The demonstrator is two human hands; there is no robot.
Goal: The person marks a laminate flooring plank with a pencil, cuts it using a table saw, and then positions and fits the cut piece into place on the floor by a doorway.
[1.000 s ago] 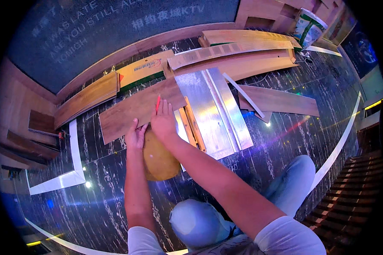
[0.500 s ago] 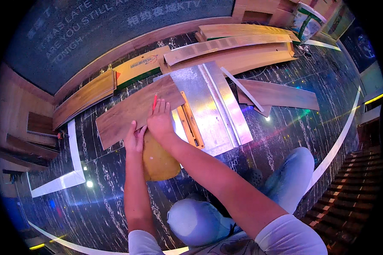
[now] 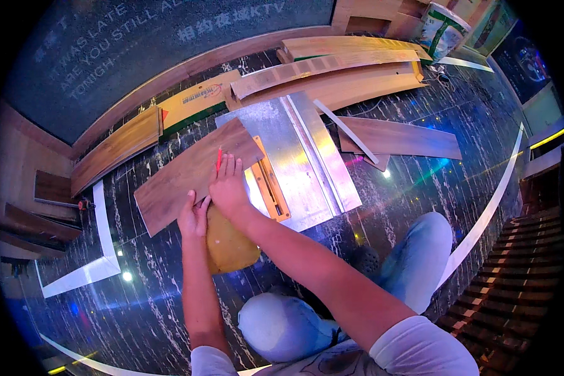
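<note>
My right hand [image 3: 227,188] grips red pencil [image 3: 219,159], tip on brown plank [image 3: 191,172]. Plank lies left of metal saw table [image 3: 294,156], long axis low-left to upper-right. My left hand [image 3: 193,218] flat, pressing plank near edge, beside right.

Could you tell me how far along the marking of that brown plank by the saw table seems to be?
Done: the brown plank lies across the metal saw table, and more planks wait behind. In hand: the right hand holds a red pencil on the plank, while the left hand steadies its near edge. Left: no finished line or cut shows yet.
</note>
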